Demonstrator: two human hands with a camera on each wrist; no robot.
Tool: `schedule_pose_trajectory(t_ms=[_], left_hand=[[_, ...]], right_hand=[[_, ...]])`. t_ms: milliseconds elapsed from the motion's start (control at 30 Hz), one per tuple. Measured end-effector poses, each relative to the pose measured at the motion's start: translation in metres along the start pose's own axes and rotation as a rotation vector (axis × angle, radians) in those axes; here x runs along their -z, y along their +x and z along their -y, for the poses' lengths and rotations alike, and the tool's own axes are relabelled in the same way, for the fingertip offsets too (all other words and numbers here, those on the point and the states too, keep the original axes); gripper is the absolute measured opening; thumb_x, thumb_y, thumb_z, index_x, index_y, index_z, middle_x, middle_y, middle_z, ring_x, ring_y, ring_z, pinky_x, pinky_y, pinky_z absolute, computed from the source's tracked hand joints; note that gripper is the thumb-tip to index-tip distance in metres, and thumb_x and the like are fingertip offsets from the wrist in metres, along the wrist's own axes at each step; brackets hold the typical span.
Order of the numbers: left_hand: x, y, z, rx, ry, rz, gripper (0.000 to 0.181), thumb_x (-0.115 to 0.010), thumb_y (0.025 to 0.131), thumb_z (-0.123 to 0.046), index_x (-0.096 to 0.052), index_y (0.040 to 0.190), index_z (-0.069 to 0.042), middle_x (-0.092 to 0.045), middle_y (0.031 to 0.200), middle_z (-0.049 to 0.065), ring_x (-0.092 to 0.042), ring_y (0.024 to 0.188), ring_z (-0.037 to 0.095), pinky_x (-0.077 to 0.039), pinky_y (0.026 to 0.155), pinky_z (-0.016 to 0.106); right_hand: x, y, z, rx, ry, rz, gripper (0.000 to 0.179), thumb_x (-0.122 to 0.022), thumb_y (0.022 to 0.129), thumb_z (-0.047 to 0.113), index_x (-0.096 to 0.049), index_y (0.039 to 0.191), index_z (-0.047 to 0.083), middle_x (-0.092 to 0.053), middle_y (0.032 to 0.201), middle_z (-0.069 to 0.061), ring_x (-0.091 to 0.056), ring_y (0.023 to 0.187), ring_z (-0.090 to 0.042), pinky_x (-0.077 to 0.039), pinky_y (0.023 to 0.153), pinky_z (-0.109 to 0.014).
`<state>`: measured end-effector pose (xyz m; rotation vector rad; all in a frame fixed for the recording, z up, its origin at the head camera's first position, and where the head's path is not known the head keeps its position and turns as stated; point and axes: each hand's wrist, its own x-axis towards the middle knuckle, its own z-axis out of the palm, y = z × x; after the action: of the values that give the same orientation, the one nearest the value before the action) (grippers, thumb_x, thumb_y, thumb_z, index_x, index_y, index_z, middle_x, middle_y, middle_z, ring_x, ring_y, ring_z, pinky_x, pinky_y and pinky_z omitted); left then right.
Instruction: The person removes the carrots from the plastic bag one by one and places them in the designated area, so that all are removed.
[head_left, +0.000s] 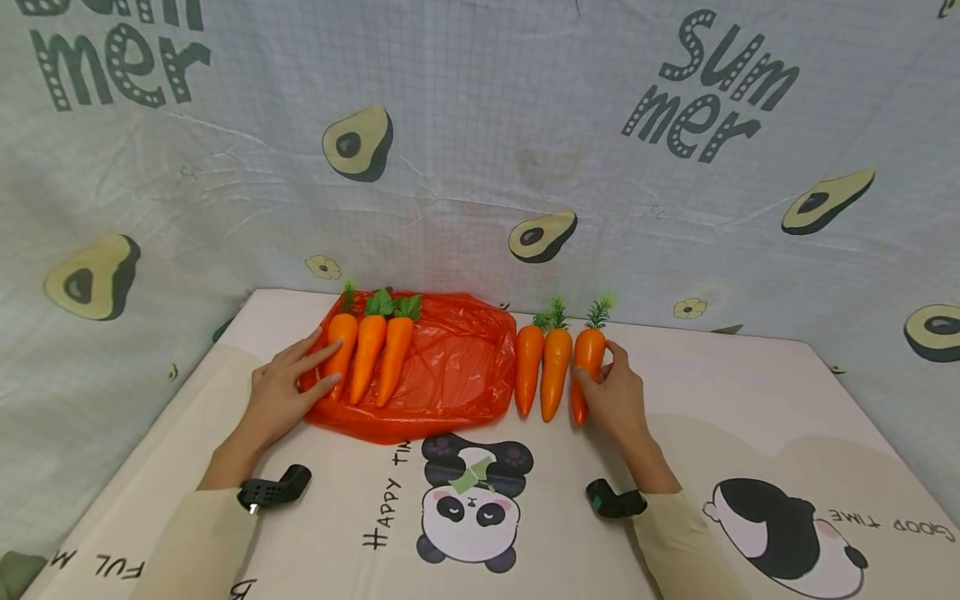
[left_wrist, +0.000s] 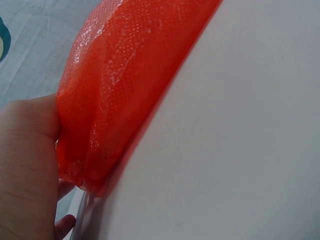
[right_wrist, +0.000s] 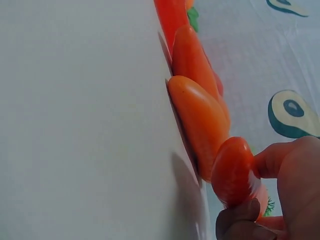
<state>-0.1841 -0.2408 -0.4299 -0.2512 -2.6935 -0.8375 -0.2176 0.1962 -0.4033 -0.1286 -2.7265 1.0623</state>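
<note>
In the head view, a red plastic bag [head_left: 457, 367] lies flat at the back of the table with three orange carrots [head_left: 370, 346] side by side on its left part. My left hand [head_left: 281, 387] rests at the bag's left edge, fingers stretched over it and touching the leftmost carrot [head_left: 342, 337]. The thumb lies against the bag [left_wrist: 110, 90] in the left wrist view. My right hand [head_left: 618, 392] pinches a carrot [head_left: 588, 350] between thumb and fingers, its green top pointing away from me. Two more carrots [head_left: 556, 367] lie between it and the bag.
The pale table [head_left: 315, 533] has a printed panda [head_left: 469, 521] in front of the bag and a printed black-and-white animal [head_left: 787, 533] at right. Behind the back edge hangs a cloth [head_left: 450, 75] printed with avocados. Each wrist wears a black device [head_left: 277, 486].
</note>
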Motion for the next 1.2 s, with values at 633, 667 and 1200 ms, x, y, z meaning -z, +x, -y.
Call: schedule_pose_trajectory(t_ms=[633,667,1200], left_hand=[[-0.0015,0.0007,0.0013,-0.013,0.005,-0.009,0.055,-0.064,0.091,-0.032,-0.051,0.138,-0.008,-0.031,0.15,0.023,-0.027,0.131,0.047,-0.021,0.09,0.063],[-0.0015,0.0005,0.0014,-0.014,0.005,-0.009,0.055,-0.064,0.091,-0.032,-0.051,0.138,-0.008,-0.031,0.149,0.023,-0.027,0.131,0.047,-0.021,0.09,0.063],[-0.0015,0.0003,0.001,-0.017,0.001,-0.014,0.054,-0.064,0.091,-0.031,-0.051,0.137,-0.007,-0.031,0.15,0.022,-0.028,0.131,0.047,-0.022,0.09,0.062]], right_hand=[[0.0,0.0002,-0.0062,-0.032,-0.019,0.064,0.069,-0.057,0.091,0.03,-0.029,0.144,-0.003,-0.05,0.081,-0.01,-0.047,0.066,-0.023,-0.04,0.056,-0.03],[-0.0003,0.0004,-0.0064,-0.033,-0.02,0.065,0.069,-0.058,0.091,0.03,-0.029,0.144,-0.003,-0.05,0.082,-0.01,-0.047,0.066,-0.023,-0.04,0.056,-0.03],[-0.0034,0.0002,-0.0086,-0.032,-0.033,0.067,0.071,-0.058,0.09,0.032,-0.029,0.144,-0.003,-0.048,0.077,-0.009,-0.044,0.062,-0.021,-0.037,0.053,-0.029]])
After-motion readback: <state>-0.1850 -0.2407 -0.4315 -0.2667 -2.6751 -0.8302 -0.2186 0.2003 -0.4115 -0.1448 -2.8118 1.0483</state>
